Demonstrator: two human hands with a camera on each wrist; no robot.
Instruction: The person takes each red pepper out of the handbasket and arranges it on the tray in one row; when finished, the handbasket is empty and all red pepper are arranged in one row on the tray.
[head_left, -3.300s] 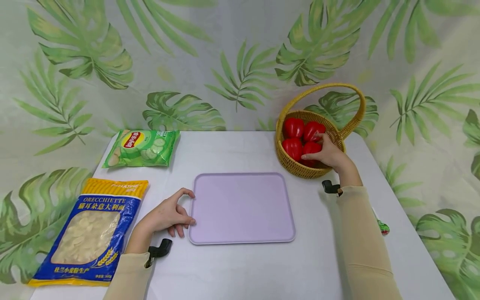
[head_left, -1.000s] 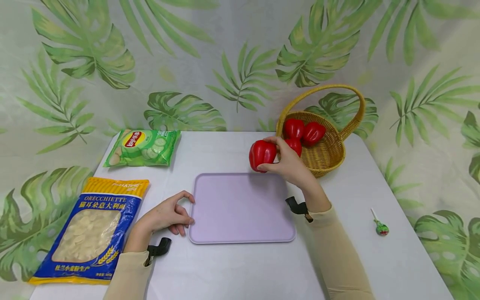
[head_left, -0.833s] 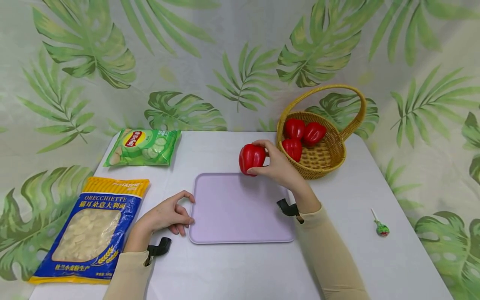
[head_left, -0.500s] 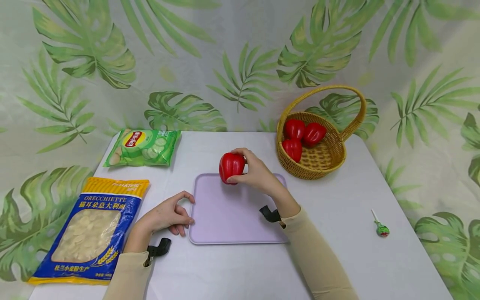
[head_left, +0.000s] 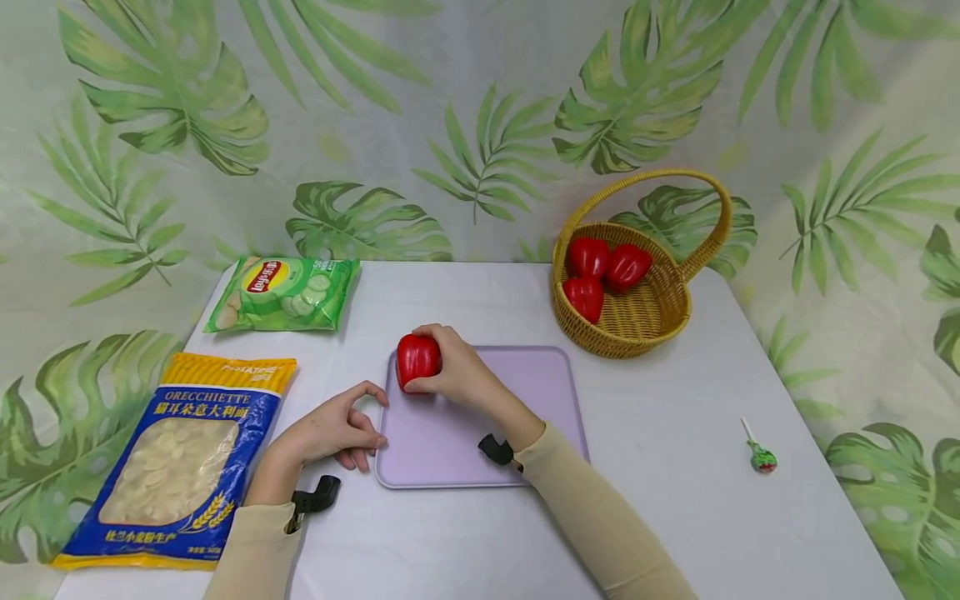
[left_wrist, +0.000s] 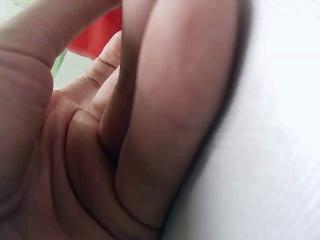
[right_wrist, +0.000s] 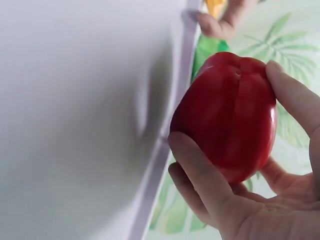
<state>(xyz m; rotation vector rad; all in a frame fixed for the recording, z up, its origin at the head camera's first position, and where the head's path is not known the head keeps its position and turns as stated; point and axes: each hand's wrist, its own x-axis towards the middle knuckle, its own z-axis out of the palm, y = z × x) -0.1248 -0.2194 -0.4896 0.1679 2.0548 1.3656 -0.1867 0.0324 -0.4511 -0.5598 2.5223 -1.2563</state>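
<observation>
In the head view my right hand [head_left: 459, 367] grips a glossy red bell pepper [head_left: 417, 363] over the far left corner of the light purple tray [head_left: 480, 433]. The right wrist view shows the thumb and fingers around the sides of the bell pepper [right_wrist: 227, 115], close over the tray's rim [right_wrist: 155, 172]. My left hand [head_left: 330, 429] rests at the tray's left side, index fingertip and thumb tip right at the rim and spread apart. The left wrist view is mostly filled by its bent fingers [left_wrist: 170, 100].
At the back right stands a wicker basket [head_left: 637, 321] with 3 red bell peppers [head_left: 585, 298] in it. A green chip bag [head_left: 288, 293] lies back left, a blue and yellow pasta bag [head_left: 176, 467] front left. A lollipop [head_left: 762, 457] lies at the right.
My right hand took a bell pepper out of the basket and carried it left and nearer, from above the tray's back edge to its far left corner. The left hand has stayed put.
</observation>
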